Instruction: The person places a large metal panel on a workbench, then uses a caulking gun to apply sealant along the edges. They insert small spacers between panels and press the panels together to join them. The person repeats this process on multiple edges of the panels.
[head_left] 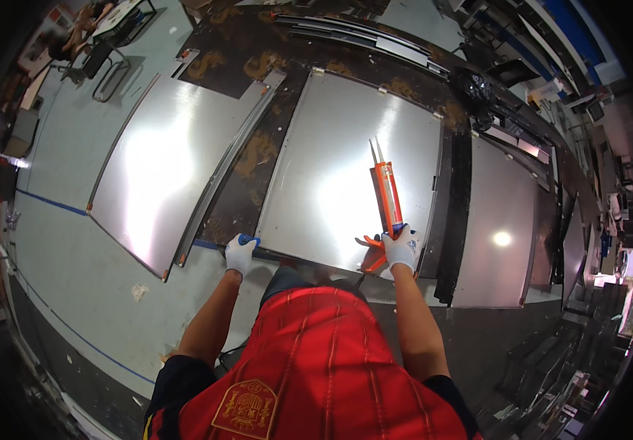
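My right hand (403,249), in a white glove, is closed round the orange handle of a caulking gun (388,192). A red-orange cartridge sits in the gun, and its pale nozzle points away from me over a shiny metal panel (331,147). The panel lies flat in front of me. At its near left corner is my left hand (239,254), gloved in white, with the fingers curled. Blue shows at those fingers; whether it is glove coating or a held thing I cannot make out.
A second metal panel (162,169) lies to the left, with a long metal strip (228,165) along its side. Another panel (496,227) is at the right. The dark patterned table (250,172) shows between them. Metal profiles (368,44) lie at the far edge; a chair (104,66) stands far left.
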A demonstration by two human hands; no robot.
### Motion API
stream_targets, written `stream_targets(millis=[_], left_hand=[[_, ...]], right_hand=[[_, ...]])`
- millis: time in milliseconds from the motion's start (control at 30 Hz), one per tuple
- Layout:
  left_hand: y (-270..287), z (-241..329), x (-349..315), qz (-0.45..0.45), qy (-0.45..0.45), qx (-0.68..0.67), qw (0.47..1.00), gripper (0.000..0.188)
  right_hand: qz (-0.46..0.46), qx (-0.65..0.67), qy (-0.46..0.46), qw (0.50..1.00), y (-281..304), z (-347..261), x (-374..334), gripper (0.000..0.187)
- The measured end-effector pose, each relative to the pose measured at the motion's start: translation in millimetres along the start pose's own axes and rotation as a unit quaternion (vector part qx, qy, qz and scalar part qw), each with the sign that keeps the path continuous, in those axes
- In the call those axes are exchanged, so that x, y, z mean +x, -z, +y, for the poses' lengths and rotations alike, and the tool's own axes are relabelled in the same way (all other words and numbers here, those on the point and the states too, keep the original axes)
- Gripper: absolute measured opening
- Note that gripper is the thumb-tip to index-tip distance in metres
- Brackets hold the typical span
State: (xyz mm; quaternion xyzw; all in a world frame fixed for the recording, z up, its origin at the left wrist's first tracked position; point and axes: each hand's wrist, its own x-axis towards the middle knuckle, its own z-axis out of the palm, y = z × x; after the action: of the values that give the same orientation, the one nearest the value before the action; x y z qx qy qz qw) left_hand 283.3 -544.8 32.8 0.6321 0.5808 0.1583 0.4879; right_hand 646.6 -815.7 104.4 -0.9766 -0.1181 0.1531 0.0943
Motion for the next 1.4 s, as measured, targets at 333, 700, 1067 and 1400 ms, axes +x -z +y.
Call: stream_targets(millis=[333, 700, 1067, 1400], left_hand=[[6, -31, 20, -0.076, 0.022, -0.030, 0.996, 0.011], [18, -24, 28, -0.144, 0.026, -0.031, 0.989, 0.019], [18, -5, 100, 0.061, -0.235, 0.238, 0.940, 0.044], [-42, 77, 156, 0.026, -0.236, 0.416, 0.878, 0.072]], right_hand=[[-0.017, -0.016, -0.034, 0.999, -5, 4, 4, 0.056], [0.048, -0.021, -0.004, 0.999, -16, 10, 4, 0.049], [0.016, -0.016, -0.035, 0.999, -7, -1, 2, 0.056], [0.072, 0.045, 0.281, 0.956, -11, -129, 28, 0.052]])
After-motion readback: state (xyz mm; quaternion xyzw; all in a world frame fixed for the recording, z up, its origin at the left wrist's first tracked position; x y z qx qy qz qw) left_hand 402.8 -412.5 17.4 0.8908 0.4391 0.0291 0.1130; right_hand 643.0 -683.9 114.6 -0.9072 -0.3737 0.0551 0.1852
